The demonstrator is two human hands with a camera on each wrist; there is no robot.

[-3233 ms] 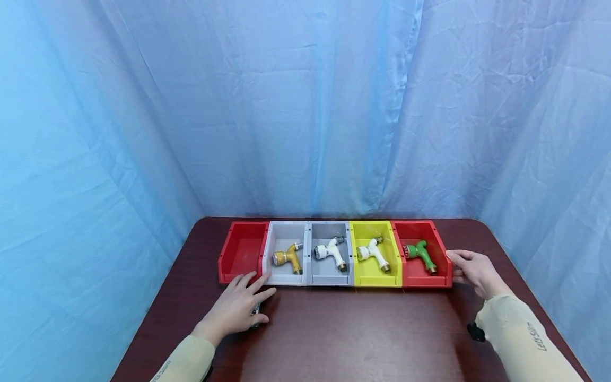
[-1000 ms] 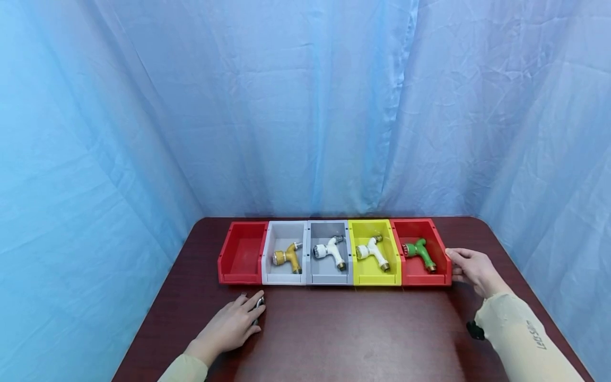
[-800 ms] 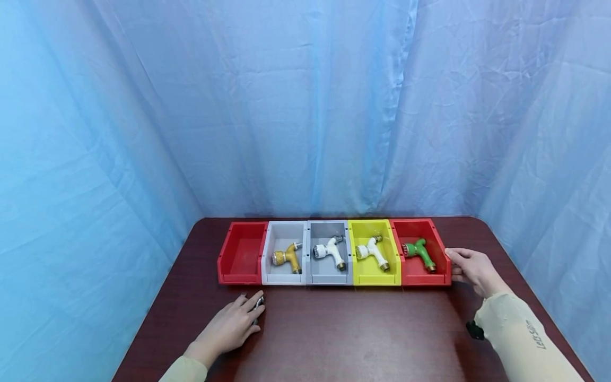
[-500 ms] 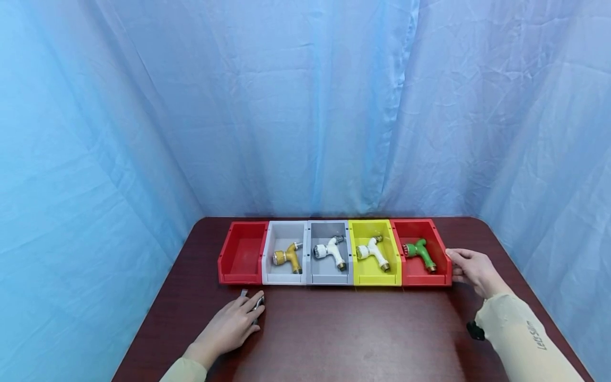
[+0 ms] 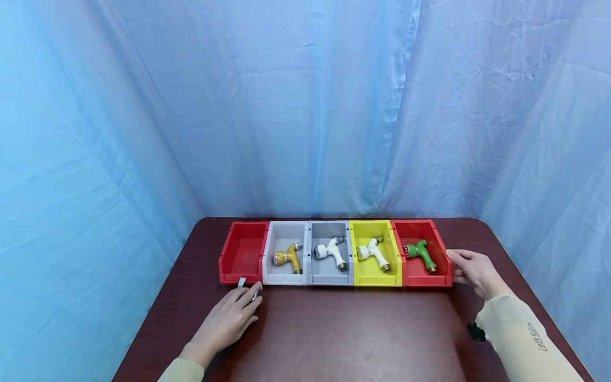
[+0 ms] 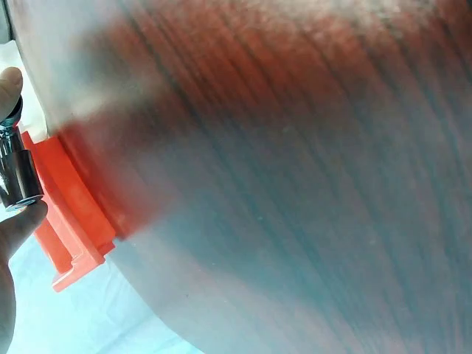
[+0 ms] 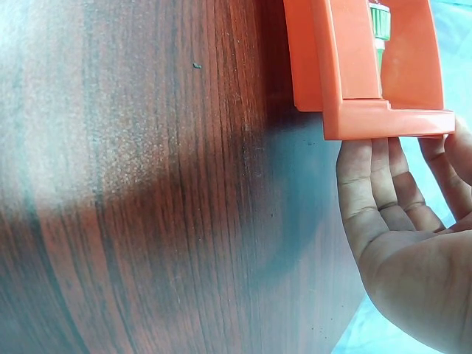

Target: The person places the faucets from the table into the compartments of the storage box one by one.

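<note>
A chrome tap [image 6: 18, 173], its middle hidden by the fingers in the head view, is held between the thumb and fingers of my left hand [image 5: 226, 318]. That hand is just in front of the left red bin [image 5: 243, 252], which has nothing in it. At the row's other end, the fingers of my right hand [image 5: 479, 273] rest on the outer side wall of the right red bin [image 5: 427, 280], the upper digit right at its rim. Inside that bin lies a green tap [image 5: 421, 255] with a red-marked knob.
Between the red bins stand a white bin [image 5: 285, 279] with a yellow tap [image 5: 292, 258], a grey bin [image 5: 329, 278] with a white tap [image 5: 331, 252], and a yellow bin [image 5: 377, 280] with another white tap [image 5: 374, 253]. They sit on a dark wood table [image 5: 353, 334]; a blue curtain [image 5: 305, 106] hangs behind.
My left hand drew back from the front of the bins holding the chrome tap, then moved forward again toward the left red bin. My right hand has stayed at the right red bin.
</note>
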